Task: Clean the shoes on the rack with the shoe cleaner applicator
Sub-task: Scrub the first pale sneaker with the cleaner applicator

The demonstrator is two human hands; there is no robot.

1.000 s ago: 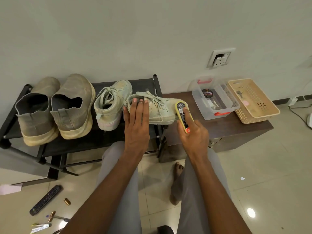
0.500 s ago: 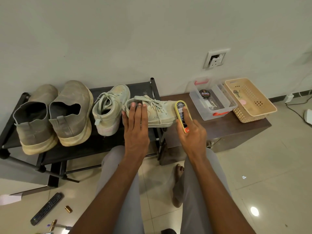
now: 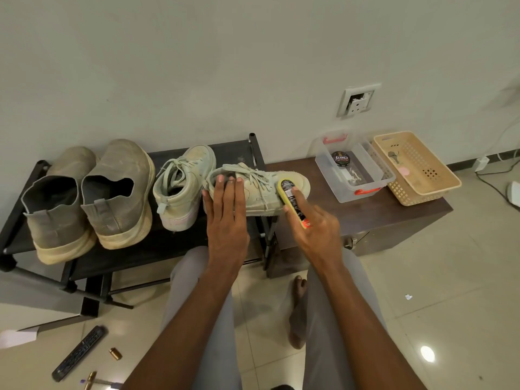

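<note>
left hand [image 3: 226, 218] flat on mint sneaker [image 3: 259, 190], fingers straight, together. right hand [image 3: 312, 229] fingers clamped on yellow applicator [image 3: 289, 198], touching the toe.

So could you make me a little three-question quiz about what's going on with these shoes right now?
1. True or false: the left hand lies flat on the pale green sneaker lying on its side.
2. What does the right hand hold against that sneaker?
A. a cloth
B. the yellow applicator
C. a brush with a long handle
3. Fill in: the round polish tin sits inside the clear ____, beside the beige basket.

Key: 1 true; 2 B; 3 box.
</note>
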